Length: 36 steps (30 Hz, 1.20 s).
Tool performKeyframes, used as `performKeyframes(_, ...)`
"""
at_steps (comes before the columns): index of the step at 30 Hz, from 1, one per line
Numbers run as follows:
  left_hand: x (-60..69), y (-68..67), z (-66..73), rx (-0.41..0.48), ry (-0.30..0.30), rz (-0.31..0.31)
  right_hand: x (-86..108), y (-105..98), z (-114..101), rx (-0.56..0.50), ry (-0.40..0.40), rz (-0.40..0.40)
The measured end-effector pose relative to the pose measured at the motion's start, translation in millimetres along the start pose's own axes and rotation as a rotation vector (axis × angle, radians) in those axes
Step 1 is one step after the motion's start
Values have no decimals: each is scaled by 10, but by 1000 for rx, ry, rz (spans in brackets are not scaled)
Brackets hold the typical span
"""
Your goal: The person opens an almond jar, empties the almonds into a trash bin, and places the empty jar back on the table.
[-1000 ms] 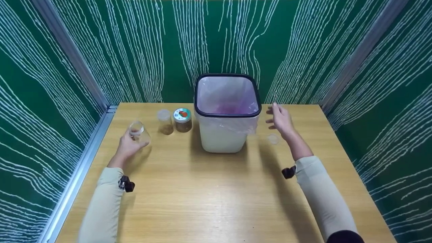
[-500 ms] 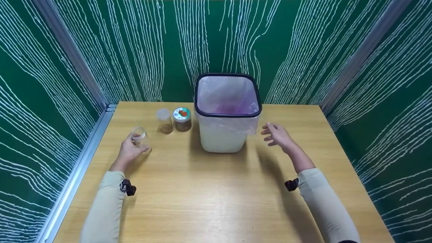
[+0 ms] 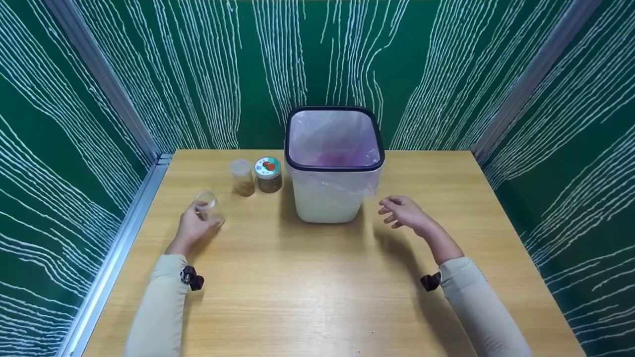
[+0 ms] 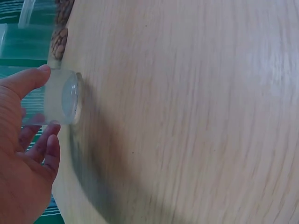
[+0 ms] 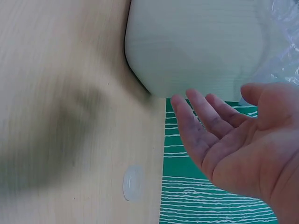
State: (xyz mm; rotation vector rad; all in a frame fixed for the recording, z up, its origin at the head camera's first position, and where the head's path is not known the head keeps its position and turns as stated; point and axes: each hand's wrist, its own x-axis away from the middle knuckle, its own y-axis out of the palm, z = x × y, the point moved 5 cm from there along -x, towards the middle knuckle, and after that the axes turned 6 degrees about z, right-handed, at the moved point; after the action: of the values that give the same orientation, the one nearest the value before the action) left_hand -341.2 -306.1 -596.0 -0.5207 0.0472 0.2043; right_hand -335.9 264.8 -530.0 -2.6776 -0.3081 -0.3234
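In the head view my left hand (image 3: 192,227) grips a clear, uncapped jar (image 3: 208,207) at the left of the table. Thumb and fingers wrap its side, and no contents show through the wall of the jar (image 4: 60,98) in the left wrist view. I cannot tell whether its base touches the table. My right hand (image 3: 404,212) hovers to the right of the bin, holding nothing, fingers loosely bent and spread. Below that hand in the right wrist view lies a clear round lid (image 5: 133,183); in the head view the hand and arm hide it.
A white bin (image 3: 327,198) with a black rim and pinkish liner stands at the table's back middle. Left of it are a jar with a printed lid (image 3: 268,171) and a taller clear-lidded jar (image 3: 242,177), both with brown contents. Green, white-streaked walls (image 3: 268,74) surround the table (image 3: 307,287).
My right hand has come toward me and slightly left, from beside the bin's rim to lower down. My left hand and the clear jar have shifted slightly nearer and right.
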Motion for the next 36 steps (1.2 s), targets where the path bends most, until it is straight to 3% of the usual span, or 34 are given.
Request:
performKeyframes(6, 28, -7, -40, -32, 3, 15, 37, 92, 75, 16, -31, -28)
performKeyframes(12, 50, 6, -72, -41, -48, -63, 46, 165, 159, 13, -29, -68)
performKeyframes(16, 115, -1, -75, -109, -80, -108, 52, 258, 190, 22, -30, -90)
performKeyframes(19, 237, -55, -24, -161, -146, -115, 47, 366, 207, -14, -36, -84)
performKeyframes(23, 524, -83, 106, -195, -265, -141, 57, 563, 228, -97, -40, -76)
performKeyframes(26, 738, 12, 191, -109, -325, -145, 79, 729, 217, -158, -51, -101)
performKeyframes(30, 889, 240, 289, 76, -271, -76, 92, 915, 149, -216, -69, -118)
performKeyframes(34, 932, 519, 456, 215, -119, -36, 87, 1057, 69, -275, -68, -117)
performKeyframes(36, 921, 649, 540, 285, -77, -21, 68, 1119, 19, -311, -73, -128)
